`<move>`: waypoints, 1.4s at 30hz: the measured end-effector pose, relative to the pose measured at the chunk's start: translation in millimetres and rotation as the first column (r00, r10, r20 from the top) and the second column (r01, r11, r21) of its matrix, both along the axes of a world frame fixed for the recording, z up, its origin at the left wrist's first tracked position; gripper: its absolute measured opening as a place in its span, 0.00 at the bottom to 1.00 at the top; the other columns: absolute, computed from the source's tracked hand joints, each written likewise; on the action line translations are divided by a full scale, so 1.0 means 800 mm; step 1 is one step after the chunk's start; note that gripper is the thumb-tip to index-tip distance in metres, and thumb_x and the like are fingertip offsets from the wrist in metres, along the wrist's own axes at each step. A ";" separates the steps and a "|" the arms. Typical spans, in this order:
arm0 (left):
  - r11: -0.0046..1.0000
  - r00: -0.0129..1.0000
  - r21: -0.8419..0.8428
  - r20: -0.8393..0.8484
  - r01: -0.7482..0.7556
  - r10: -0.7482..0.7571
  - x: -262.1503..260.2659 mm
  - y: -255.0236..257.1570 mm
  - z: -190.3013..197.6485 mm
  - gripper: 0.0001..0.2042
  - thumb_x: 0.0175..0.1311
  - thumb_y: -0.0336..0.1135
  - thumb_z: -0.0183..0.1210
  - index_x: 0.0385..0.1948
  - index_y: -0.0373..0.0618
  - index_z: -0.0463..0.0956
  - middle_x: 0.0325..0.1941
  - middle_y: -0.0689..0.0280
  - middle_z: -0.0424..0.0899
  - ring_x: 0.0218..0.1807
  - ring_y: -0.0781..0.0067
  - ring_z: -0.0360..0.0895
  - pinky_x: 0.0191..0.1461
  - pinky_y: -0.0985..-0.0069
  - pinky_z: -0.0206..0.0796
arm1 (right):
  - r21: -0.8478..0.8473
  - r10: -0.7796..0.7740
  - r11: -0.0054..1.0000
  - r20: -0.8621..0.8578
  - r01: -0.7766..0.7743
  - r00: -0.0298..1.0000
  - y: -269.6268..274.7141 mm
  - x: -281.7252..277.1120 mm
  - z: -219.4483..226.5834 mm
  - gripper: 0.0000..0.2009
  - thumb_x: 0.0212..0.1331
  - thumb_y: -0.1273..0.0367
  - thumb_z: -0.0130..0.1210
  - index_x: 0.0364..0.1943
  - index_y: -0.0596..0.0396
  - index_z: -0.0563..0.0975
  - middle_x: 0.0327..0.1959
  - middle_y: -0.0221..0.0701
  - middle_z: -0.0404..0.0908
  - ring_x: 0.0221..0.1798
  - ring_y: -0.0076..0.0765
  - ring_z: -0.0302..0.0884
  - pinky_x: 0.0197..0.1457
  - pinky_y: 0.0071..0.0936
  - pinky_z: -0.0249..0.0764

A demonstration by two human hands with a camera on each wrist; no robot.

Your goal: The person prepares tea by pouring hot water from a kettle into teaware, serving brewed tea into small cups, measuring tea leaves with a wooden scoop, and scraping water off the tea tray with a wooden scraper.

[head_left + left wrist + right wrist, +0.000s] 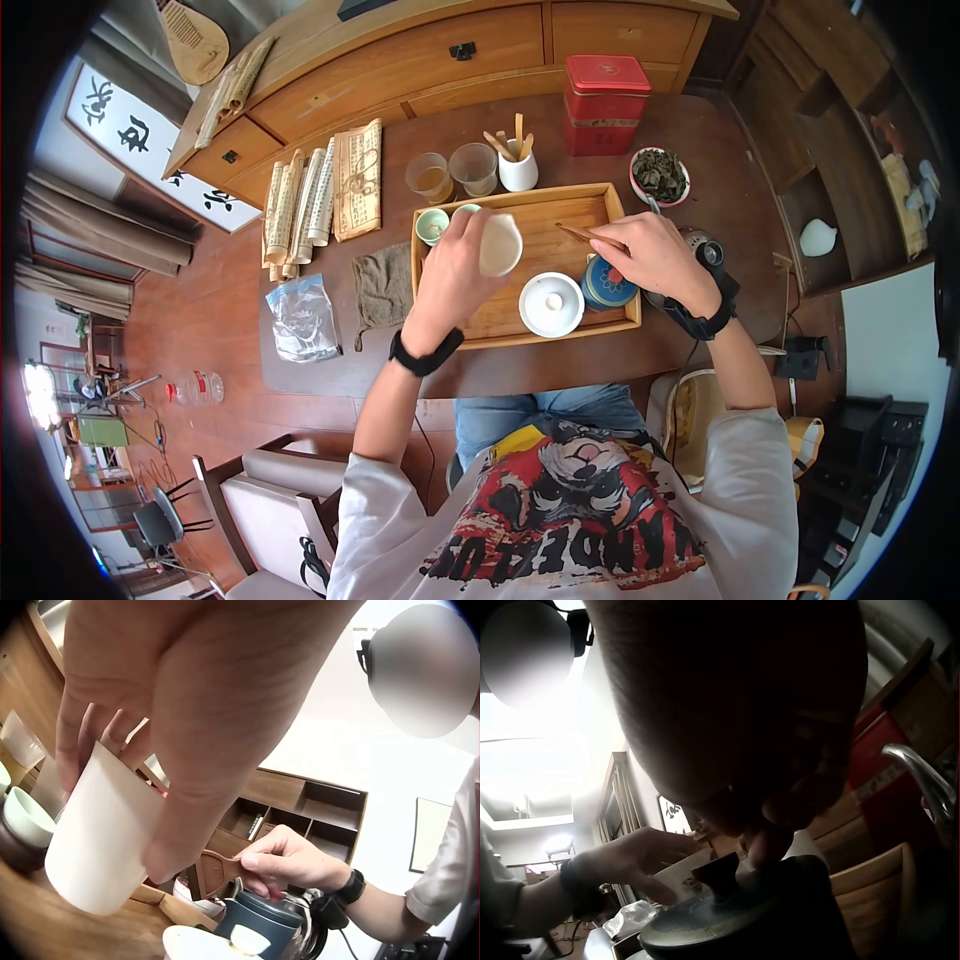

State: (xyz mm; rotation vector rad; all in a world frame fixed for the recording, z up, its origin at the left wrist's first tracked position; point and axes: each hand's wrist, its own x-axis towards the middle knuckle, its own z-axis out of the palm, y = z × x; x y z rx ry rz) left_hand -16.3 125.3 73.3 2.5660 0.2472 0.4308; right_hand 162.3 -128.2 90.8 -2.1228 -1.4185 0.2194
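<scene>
My left hand (452, 275) holds a white pitcher (503, 247) above the left half of a wooden tray (543, 235). In the left wrist view the pitcher (105, 832) tilts, fingers on its far side and thumb near its wall. My right hand (655, 262) pinches a brown wooden tea utensil (578, 233), its broader end (212, 874) pointing toward the pitcher. Beneath that hand stands a blue round tin (608, 284), partly covered by it. Between the hands sits a white lidded bowl (552, 306). Pale green cups (432, 226) stand at the tray's left, one partly behind my left hand.
Behind the tray stand two glass cups (474, 169), a white tool holder (518, 170) and a red tin (605, 105). A bowl of tea leaves (660, 176) and a metal kettle (705, 247) are at right. A grey cloth (383, 285), plastic bag (302, 320) and scrolls (318, 195) lie left.
</scene>
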 end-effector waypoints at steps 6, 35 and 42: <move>0.996 0.993 0.078 -0.109 0.052 -0.044 0.071 0.007 -0.021 0.37 0.52 0.35 0.81 0.66 0.32 0.76 0.65 0.47 0.82 0.60 0.39 0.86 0.63 0.52 0.82 | -0.004 -0.069 0.998 -0.047 0.069 0.996 0.002 -0.005 0.007 0.13 0.77 0.64 0.59 0.36 0.55 0.88 0.23 0.36 0.88 0.32 0.50 0.88 0.40 0.45 0.82; 0.984 0.973 0.025 -0.156 0.175 -0.169 -0.037 -0.110 -0.057 0.54 0.50 0.36 0.83 0.79 0.26 0.60 0.72 0.39 0.73 0.71 0.37 0.73 0.76 0.51 0.70 | 0.026 -0.172 0.984 -0.126 0.177 0.977 -0.006 -0.006 0.001 0.11 0.74 0.66 0.63 0.46 0.58 0.90 0.32 0.46 0.88 0.35 0.57 0.86 0.41 0.45 0.80; 0.986 0.965 -0.035 -0.200 0.165 -0.169 -0.028 -0.111 -0.047 0.56 0.44 0.29 0.80 0.79 0.24 0.57 0.71 0.40 0.73 0.71 0.37 0.72 0.76 0.53 0.71 | 0.024 -0.238 0.970 -0.109 0.242 0.965 -0.017 -0.001 0.001 0.11 0.74 0.66 0.63 0.46 0.59 0.90 0.32 0.47 0.88 0.33 0.57 0.86 0.40 0.45 0.80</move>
